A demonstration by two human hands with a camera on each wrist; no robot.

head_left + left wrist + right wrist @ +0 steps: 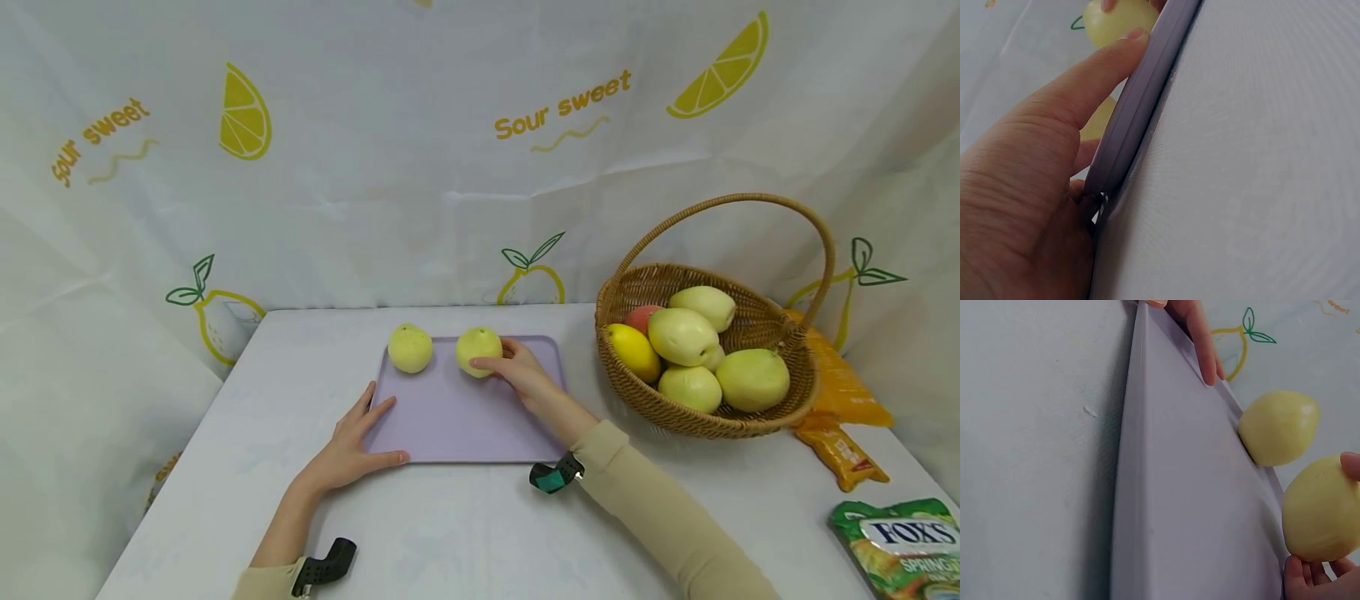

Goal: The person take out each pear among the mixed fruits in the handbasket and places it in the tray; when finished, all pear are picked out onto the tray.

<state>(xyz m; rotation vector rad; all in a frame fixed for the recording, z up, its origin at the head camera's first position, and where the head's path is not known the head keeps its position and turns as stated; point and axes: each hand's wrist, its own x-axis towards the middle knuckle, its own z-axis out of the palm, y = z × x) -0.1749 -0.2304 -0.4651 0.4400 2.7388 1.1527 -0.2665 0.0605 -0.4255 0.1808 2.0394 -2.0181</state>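
My right hand (521,379) holds a round pale-yellow pear (478,350) at the back middle of a lilac tray (457,421), thumb in front. In the right wrist view, fingertips (1297,578) show under this pear (1319,512). A second pear (410,348) sits at the tray's back left corner, apart from both hands. My left hand (348,450) spreads over the tray's front left corner. Its thumb lies on the front rim (1138,81) in the left wrist view, and its straight forefinger reaches over the left edge. Some left fingers are hidden behind the tray.
A wicker basket (615,367) with a tall handle stands right of the tray, holding several pale pears, a yellow fruit (632,352) and a reddish one (642,318). Orange packets (843,454) lie beside it. A green FOX'S bag (900,542) lies front right. A lemon-print cloth (375,167) hangs behind.
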